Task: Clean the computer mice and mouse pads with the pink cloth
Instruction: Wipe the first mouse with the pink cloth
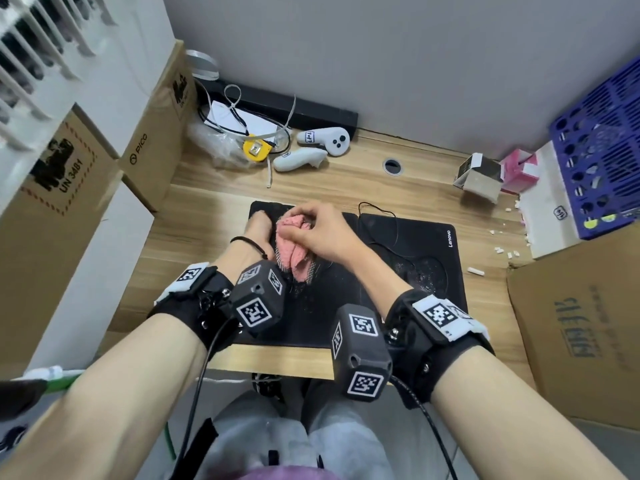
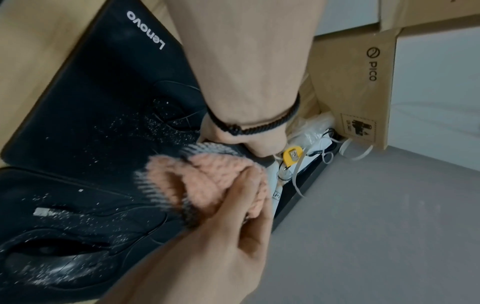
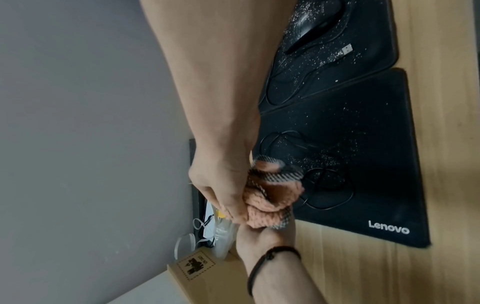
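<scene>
Two black mouse pads lie side by side on the wooden desk, both dusted with white specks. My right hand (image 1: 318,230) grips the bunched pink cloth (image 1: 294,251) over the far part of the left pad (image 1: 304,323). My left hand (image 1: 258,223), with a black bracelet, curls its fingers on that pad's far left corner. In the right wrist view the cloth (image 3: 270,197) hangs beside a black mouse (image 3: 327,179) and its looped cable. A second, dustier mouse (image 1: 429,275) sits on the right pad (image 1: 415,237), with a USB plug (image 3: 346,49) near it.
Cardboard boxes (image 1: 149,143) line the left side and another box (image 1: 571,323) stands at the right. Two white controllers (image 1: 322,140), a yellow tape measure (image 1: 254,150) and cables lie at the back. A blue crate (image 1: 602,161) is at the far right, with white crumbs (image 1: 502,251) nearby.
</scene>
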{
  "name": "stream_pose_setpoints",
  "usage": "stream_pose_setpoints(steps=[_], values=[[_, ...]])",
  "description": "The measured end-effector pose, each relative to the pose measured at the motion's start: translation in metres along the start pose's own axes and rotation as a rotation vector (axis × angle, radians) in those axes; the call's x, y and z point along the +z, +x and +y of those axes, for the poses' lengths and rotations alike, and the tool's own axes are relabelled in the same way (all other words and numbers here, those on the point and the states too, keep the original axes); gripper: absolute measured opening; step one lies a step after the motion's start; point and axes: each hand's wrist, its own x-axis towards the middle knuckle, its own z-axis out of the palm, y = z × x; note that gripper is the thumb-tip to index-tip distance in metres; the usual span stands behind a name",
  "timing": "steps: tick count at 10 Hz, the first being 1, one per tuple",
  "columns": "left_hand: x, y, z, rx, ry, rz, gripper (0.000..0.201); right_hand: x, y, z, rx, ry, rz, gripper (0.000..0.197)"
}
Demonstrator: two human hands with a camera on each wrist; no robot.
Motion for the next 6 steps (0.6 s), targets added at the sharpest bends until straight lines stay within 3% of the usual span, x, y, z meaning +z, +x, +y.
stream_pose_setpoints(steps=[1,2,3,4,5,6], values=[[-0.005,-0.002,0.011,-0.136,-0.158,0.026,0.031,-0.001,-0.007,0.012,0.013,-0.036,-0.042,0.009],[0.005,-0.013,0.01,-0.167,-0.221,-0.102,0.03,-0.004,-0.009,0.021,0.041,0.04,0.077,0.006],[0.018,-0.036,0.013,-0.128,-0.22,-0.357,0.036,-0.007,0.0,0.017,0.07,0.16,0.231,0.012],[0.025,-0.051,0.011,-0.114,-0.185,-0.475,0.04,-0.017,0.014,0.009,0.12,0.199,0.326,0.019],[0.025,-0.057,0.011,-0.103,-0.167,-0.471,0.041,-0.02,0.022,0.006,0.132,0.211,0.366,0.019],[0.024,-0.046,0.015,-0.047,-0.134,-0.372,0.03,-0.007,0.021,0.005,0.154,0.248,0.301,0.023]])
